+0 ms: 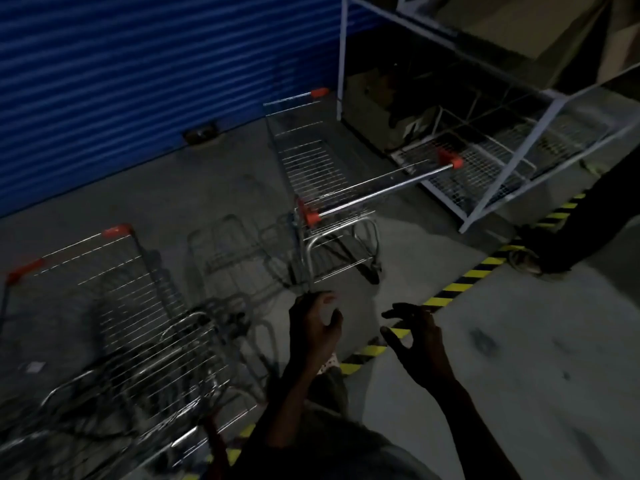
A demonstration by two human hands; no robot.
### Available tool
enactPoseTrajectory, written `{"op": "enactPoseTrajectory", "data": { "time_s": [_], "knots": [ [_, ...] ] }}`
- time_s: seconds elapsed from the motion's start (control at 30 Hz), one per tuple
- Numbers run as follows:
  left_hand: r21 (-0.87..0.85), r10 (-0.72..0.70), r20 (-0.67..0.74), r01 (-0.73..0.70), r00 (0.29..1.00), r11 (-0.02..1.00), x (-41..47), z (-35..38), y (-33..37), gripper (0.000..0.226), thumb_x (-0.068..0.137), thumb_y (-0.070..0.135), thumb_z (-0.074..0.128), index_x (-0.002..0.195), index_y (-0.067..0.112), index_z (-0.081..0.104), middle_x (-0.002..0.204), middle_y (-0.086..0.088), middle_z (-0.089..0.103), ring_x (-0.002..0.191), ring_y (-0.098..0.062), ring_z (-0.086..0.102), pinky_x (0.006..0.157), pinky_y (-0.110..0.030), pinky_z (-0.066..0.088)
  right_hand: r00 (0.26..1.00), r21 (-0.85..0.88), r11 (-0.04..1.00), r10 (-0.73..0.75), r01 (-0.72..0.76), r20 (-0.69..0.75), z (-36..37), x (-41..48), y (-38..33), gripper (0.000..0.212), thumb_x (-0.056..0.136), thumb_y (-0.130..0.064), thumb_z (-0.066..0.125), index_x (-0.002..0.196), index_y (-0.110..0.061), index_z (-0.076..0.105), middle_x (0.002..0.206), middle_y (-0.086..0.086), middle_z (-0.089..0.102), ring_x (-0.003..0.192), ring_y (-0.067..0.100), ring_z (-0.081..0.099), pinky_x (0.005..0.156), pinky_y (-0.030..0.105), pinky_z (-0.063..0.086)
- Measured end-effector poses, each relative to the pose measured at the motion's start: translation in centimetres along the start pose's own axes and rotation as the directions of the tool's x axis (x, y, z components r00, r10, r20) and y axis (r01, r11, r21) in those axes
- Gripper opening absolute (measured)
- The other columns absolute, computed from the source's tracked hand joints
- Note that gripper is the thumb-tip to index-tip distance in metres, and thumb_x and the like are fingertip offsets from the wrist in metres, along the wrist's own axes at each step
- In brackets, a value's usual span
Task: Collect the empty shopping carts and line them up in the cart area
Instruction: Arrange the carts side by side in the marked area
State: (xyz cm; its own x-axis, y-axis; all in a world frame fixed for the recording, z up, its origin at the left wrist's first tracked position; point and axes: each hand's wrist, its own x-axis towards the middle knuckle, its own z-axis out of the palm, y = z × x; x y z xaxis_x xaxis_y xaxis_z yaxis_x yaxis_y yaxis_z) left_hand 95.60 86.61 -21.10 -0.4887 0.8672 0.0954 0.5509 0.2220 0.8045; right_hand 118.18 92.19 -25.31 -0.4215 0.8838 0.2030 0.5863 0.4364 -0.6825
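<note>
Dim view looking down at a grey concrete floor (519, 341). Both bare hands are raised in the lower middle of the view, and neither touches anything. The left hand (317, 323) has its fingers loosely curled around empty air, and the right hand (415, 337), just beside it, is relaxed with the fingers slightly spread; both hold nothing.

Straight ahead of the hands, near but apart from them, stands an empty shopping cart (322, 168) of silver wire. Its handle bar (381, 188), with red caps at each end, is the part nearest the hands. To the left of the left hand is a second cart (138, 323), also empty, with red corner caps; it is blurred, and whether more carts are nested in it cannot be told.

A strip of yellow and black hazard tape (446, 296) runs across the floor under the hands, slanting away to the right. Beyond both carts is a blue ribbed shutter (138, 81). Ahead and to the right of the right hand stands a white metal rack (513, 164) with wire mesh shelves, and beside it another person's leg (581, 230) in dark trousers
</note>
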Motion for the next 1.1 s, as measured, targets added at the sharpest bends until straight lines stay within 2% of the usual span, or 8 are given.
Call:
{"op": "enactPoseTrajectory", "data": {
  "time_s": [0.17, 0.37, 0.53, 0.63, 0.77, 0.9, 1.03, 1.1],
  "knots": [
    [-0.023, 0.067, 0.066, -0.066, 0.996, 0.998, 9.5, 4.4, 1.7, 0.032, 0.079, 0.028, 0.063, 0.109, 0.020, 0.074, 0.105, 0.003, 0.071, 0.103, -0.019, 0.066, 0.091, -0.037, 0.055, 0.999, -0.058, 0.998, 0.004, -0.006, -0.044, -1.0, 9.0, 4.1, 0.033, 0.101, -0.050, 0.059, 0.122, -0.028, 0.069, 0.135, -0.003, 0.060, 0.127, 0.022, 0.057, 0.096, 0.042, 0.051],
    [0.122, 0.242, 0.003, -0.240, 0.970, 0.963, 21.9, 6.5, 5.0, 0.043, 0.078, 0.033, 0.057, 0.115, 0.015, 0.069, 0.112, -0.004, 0.066, 0.112, -0.029, 0.057, 0.097, -0.038, 0.044, 0.986, -0.115, 0.990, -0.095, 0.079, -0.135, -1.3, 22.1, 6.0, 0.027, 0.100, -0.034, 0.070, 0.119, -0.016, 0.071, 0.127, 0.008, 0.066, 0.118, 0.034, 0.061, 0.091, 0.049, 0.052],
    [0.181, 0.198, 0.089, -0.211, 0.976, 0.961, 25.6, 8.7, 4.5, 0.040, 0.084, 0.038, 0.056, 0.118, 0.020, 0.067, 0.114, -0.003, 0.065, 0.112, -0.030, 0.060, 0.093, -0.043, 0.049, 0.989, -0.119, 0.990, -0.092, 0.078, -0.115, -0.3, 28.6, 6.7, 0.043, 0.100, -0.055, 0.058, 0.123, -0.021, 0.070, 0.129, 0.003, 0.067, 0.120, 0.030, 0.062, 0.091, 0.050, 0.053],
    [0.295, 0.160, 0.137, -0.194, 0.978, 0.936, 25.1, 9.2, 2.3, 0.043, 0.089, 0.046, 0.060, 0.123, 0.021, 0.069, 0.104, -0.002, 0.071, 0.096, -0.027, 0.069, 0.085, -0.041, 0.052, 0.988, -0.096, 0.986, -0.144, 0.138, -0.051, -0.5, 30.4, 8.2, 0.034, 0.100, -0.053, 0.061, 0.126, -0.032, 0.068, 0.133, -0.006, 0.065, 0.125, 0.019, 0.061, 0.098, 0.044, 0.051],
    [0.606, 0.193, 0.066, -0.193, 0.979, 0.772, 25.6, 7.4, 2.9, 0.037, 0.072, 0.064, 0.078, 0.092, 0.033, 0.078, 0.069, 0.013, 0.071, 0.062, -0.004, 0.068, 0.081, -0.036, 0.047, 0.991, -0.193, 0.973, -0.134, 0.127, -0.022, -1.2, 33.1, 11.6, 0.039, 0.098, -0.056, 0.066, 0.124, -0.027, 0.069, 0.141, 0.000, 0.062, 0.136, 0.027, 0.056, 0.104, 0.055, 0.047],
    [0.570, 0.033, 0.088, -0.078, 0.996, 0.818, 26.5, 7.5, 0.5, 0.050, 0.093, 0.077, 0.041, 0.097, 0.031, 0.061, 0.074, 0.005, 0.074, 0.077, -0.015, 0.074, 0.101, -0.063, 0.046, 0.983, -0.275, 0.948, -0.177, 0.159, -0.042, -2.0, 35.1, 12.5, 0.054, 0.091, -0.070, 0.056, 0.120, -0.027, 0.072, 0.129, -0.003, 0.069, 0.136, 0.026, 0.054, 0.111, 0.056, 0.038],
    [0.660, -0.059, 0.070, -0.002, 0.996, 0.751, 27.2, 6.5, 0.4, 0.065, 0.088, 0.088, 0.027, 0.075, 0.032, 0.058, 0.072, 0.008, 0.071, 0.085, -0.010, 0.072, 0.118, -0.056, 0.021, 0.972, -0.252, 0.940, -0.235, 0.229, 0.005, -2.3, 37.2, 12.8, 0.065, 0.087, -0.085, 0.053, 0.104, -0.028, 0.079, 0.098, -0.008, 0.071, 0.106, 0.023, 0.065, 0.105, 0.049, 0.037],
    [0.679, -0.104, 0.059, 0.037, 0.993, 0.733, 27.7, 5.8, 0.0, 0.073, 0.081, 0.096, 0.014, 0.068, 0.035, 0.051, 0.072, 0.008, 0.071, 0.087, -0.012, 0.072, 0.118, -0.051, 0.020, 0.962, -0.239, 0.932, -0.269, 0.272, 0.045, -2.2, 38.0, 12.7, 0.059, 0.084, -0.084, 0.058, 0.092, -0.030, 0.079, 0.089, -0.009, 0.070, 0.094, 0.022, 0.064, 0.095, 0.046, 0.040]
  ]
}}
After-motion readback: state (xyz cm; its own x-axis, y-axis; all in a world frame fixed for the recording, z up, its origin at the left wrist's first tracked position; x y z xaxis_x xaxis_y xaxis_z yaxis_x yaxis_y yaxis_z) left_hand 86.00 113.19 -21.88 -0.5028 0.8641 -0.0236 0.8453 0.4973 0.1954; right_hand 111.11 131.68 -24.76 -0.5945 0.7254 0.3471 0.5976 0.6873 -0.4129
